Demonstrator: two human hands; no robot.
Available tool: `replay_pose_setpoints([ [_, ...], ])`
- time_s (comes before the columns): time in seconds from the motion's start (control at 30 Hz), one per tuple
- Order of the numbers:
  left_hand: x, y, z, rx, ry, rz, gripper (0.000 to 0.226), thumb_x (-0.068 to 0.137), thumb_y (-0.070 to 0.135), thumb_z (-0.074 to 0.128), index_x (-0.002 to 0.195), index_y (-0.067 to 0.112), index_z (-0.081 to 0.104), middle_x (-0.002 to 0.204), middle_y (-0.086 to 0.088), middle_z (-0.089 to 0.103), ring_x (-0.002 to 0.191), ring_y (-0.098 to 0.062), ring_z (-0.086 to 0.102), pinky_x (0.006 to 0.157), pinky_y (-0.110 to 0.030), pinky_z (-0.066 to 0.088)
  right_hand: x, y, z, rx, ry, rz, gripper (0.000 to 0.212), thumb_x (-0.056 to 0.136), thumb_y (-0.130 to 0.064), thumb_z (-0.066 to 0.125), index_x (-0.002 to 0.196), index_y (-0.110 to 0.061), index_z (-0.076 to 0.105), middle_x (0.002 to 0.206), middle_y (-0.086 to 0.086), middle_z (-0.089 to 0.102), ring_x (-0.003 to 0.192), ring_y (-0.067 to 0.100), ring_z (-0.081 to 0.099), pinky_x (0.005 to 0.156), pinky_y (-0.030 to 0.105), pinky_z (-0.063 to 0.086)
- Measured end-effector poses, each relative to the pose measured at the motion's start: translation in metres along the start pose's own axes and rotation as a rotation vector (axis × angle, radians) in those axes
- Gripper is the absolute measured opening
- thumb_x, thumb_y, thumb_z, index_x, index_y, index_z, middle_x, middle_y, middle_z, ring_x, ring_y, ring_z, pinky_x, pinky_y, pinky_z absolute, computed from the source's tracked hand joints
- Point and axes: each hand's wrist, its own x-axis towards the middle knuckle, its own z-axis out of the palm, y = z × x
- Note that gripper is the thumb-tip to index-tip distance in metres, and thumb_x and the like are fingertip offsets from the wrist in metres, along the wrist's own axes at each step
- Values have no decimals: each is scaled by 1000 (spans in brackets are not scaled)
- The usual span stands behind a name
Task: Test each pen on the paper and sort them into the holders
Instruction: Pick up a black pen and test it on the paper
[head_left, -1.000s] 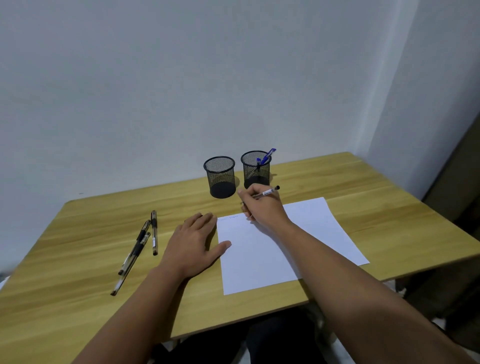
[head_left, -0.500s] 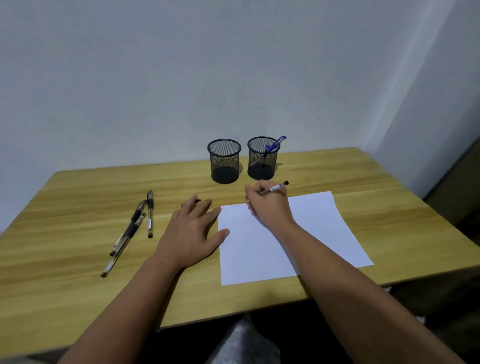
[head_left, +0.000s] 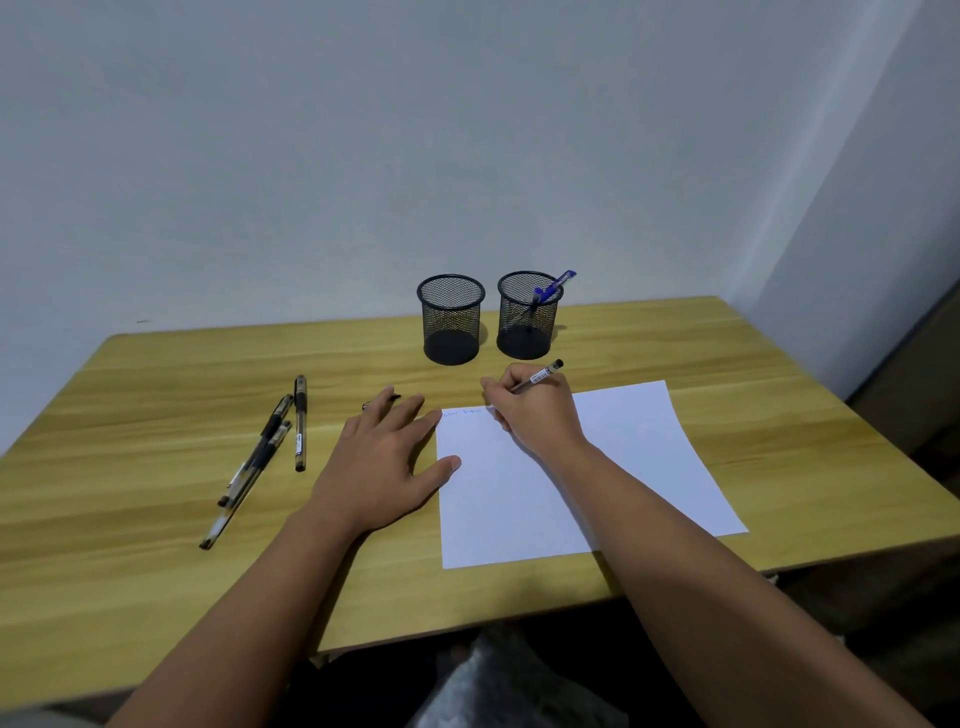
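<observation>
Wooden table (head_left: 156, 597), light grain, set against a pale wall (head_left: 363, 156). White sheet of paper (head_left: 649, 467), lying flat near the table's front edge, right of centre; faint blue scribbles along its top left margin, not legible. Two black mesh holders standing side by side at the back: left holder (head_left: 451, 319), no pen showing above its rim; right holder (head_left: 527, 317), containing one blue pen (head_left: 555, 286) that leans out over the right rim. Left hand (head_left: 382, 467), palm down on the table, fingers spread and straight, thumb tip touching the paper's left edge; a small dark object (head_left: 382, 401) lies just beyond its fingertips, identity unclear. Right hand (head_left: 535, 413), resting on the upper left part of the sheet, fingers curled and pinching a pen (head_left: 540, 375) in a writing grip; barrel clear with a dark end pointing up and right, a white barcode-type label on it, print too small to read; tip hidden behind the fingers. Three untested pens (head_left: 265, 447), dark grips and clear barrels, lying on the table left of the left hand: two crossed in a slanted pair, one straight just beside them, each with a small label, unreadable.
</observation>
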Motion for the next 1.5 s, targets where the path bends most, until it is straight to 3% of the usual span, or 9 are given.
replay_pose_setpoints([
  [0.17,0,-1,1,-2,5,5,78,87,80,33,151,38,43,163,8,34,156,-20,9,119,-49,25,1,1,0,16,11,7,37,92,-22,70,59,-15,56,50,9,60,47,26,57,52,36,45],
  [0.3,0,-1,-1,6,-2,5,79,87,81,32,152,38,42,164,9,32,156,-20,8,119,-49,24,-1,-1,-1,45,29,11,38,97,-22,72,68,-1,58,62,23,65,50,24,59,51,33,49],
  [0.43,0,0,-1,11,-7,3,79,87,81,31,152,38,40,164,9,31,156,-20,7,120,-48,23,-1,-2,0,-68,37,-19,38,98,-29,73,68,-6,64,57,11,68,50,26,63,51,35,51],
  [0.57,0,0,-2,3,-6,4,79,87,80,31,153,37,40,164,8,32,156,-21,7,120,-49,24,-1,-3,0,-68,63,-16,39,99,-27,71,66,-8,60,57,13,67,48,26,62,51,35,51],
  [0.73,0,-1,-1,-1,0,4,78,86,81,32,151,38,42,163,8,33,156,-22,8,119,-49,25,-2,-2,-1,-115,95,-45,39,97,-25,70,64,-7,58,58,18,64,54,39,63,49,40,51],
  [0.87,0,-2,1,1,4,8,76,87,79,34,150,38,43,162,7,35,156,-23,10,118,-50,26,-2,-1,-2,-12,109,-10,39,95,-24,69,64,-7,53,59,24,62,44,30,57,49,33,46],
  [1.0,0,-1,1,4,3,8,77,87,79,34,151,37,43,162,8,35,156,-23,10,118,-50,27,-2,1,-1,-58,100,-29,40,94,-28,70,62,-10,54,52,17,62,52,43,62,49,36,48],
  [1.2,0,-1,1,-2,10,8,77,87,79,35,151,37,43,163,8,35,156,-22,9,119,-49,25,0,3,0,-134,92,-68,39,89,-37,68,65,-8,59,55,13,64,58,43,64,51,49,55],
  [1.5,0,-1,0,-2,0,1,78,87,80,33,152,38,42,163,8,34,156,-21,8,119,-49,25,-1,0,0,-101,127,-42,38,91,-27,67,60,-9,53,54,18,59,54,46,62,46,44,52],
])
